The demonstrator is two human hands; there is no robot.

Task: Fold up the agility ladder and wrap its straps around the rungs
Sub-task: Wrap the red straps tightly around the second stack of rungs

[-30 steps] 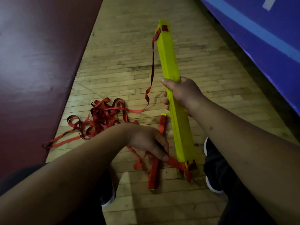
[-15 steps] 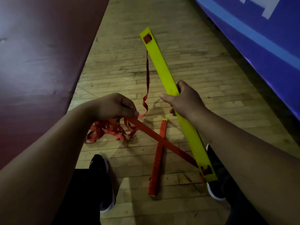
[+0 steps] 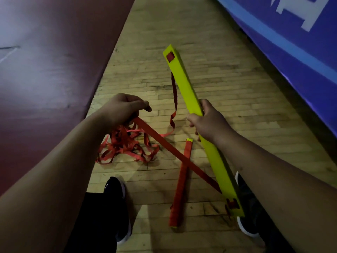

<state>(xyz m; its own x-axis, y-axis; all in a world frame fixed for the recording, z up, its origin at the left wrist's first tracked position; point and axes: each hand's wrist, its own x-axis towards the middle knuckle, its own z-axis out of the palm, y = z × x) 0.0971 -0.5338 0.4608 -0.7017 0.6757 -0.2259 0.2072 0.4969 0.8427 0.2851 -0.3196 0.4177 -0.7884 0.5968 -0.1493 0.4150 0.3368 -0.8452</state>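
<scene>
My right hand (image 3: 209,123) grips the stack of yellow ladder rungs (image 3: 184,84) near its middle, held slanted above the floor. A red strap (image 3: 164,141) runs taut from the stack's near end up to my left hand (image 3: 122,108), which holds it in a fist. A second red strap (image 3: 175,99) hangs from the stack's far half and curls down to the floor. A tangled pile of red strap (image 3: 127,145) lies under my left hand. One rung wrapped in red strap (image 3: 180,183) lies on the floor between my feet.
Wooden floor (image 3: 228,88) runs ahead. A dark red mat (image 3: 45,70) borders it on the left, a blue padded mat (image 3: 291,42) on the right. My black shoes (image 3: 116,194) stand at the bottom of the view.
My left hand took the strap near the stack's lower end and drew it up and left until taut. The rung stack turned its flat face toward me and tilted left.
</scene>
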